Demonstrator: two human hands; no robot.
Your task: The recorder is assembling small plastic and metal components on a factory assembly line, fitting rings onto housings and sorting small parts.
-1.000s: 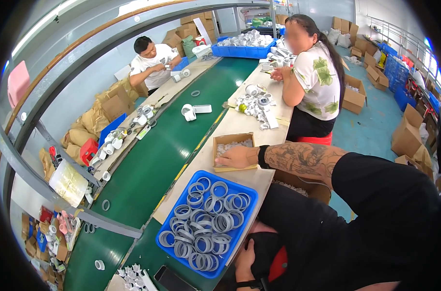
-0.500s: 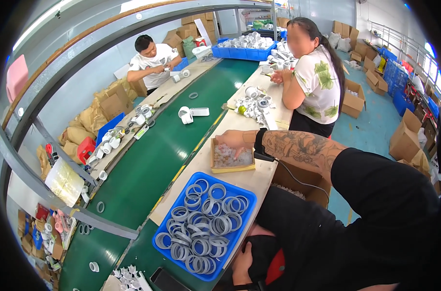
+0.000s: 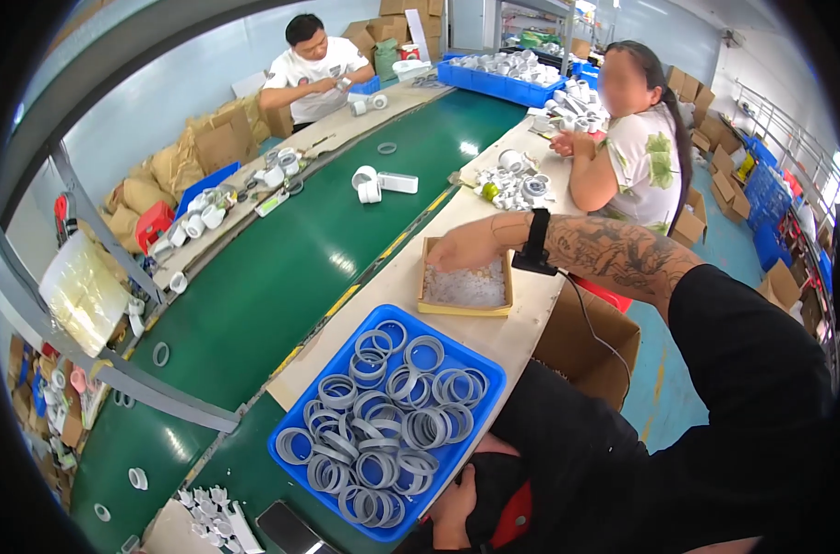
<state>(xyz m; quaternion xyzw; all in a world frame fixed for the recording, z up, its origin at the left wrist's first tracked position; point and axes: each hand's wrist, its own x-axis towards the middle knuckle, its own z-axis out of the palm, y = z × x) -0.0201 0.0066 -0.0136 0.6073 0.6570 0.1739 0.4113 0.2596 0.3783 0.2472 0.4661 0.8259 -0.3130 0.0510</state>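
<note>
Beyond the blue tray [image 3: 295, 471] of grey rings [image 3: 424, 427]: small open box [image 3: 466, 309] on the bench.
Right hand [image 3: 471, 245]: over the box's far left part, fingers pointing down.
Left hand [image 3: 455, 506]: near the lap.
Grip: fingertips obscured; cannot tell for either.
Pale pieces [image 3: 475, 284]: in the box; best pinched shallowly.
Wrist cable [image 3: 597, 319]: better kept clear of the rim.

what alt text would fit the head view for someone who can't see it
A person's right hand is at the left side of a shallow box of pale pieces, beside a blue tray of gray rings; the left hand is low, near the tray's edge. One co-worker is across a green belt, another person farther along the near side.
</note>
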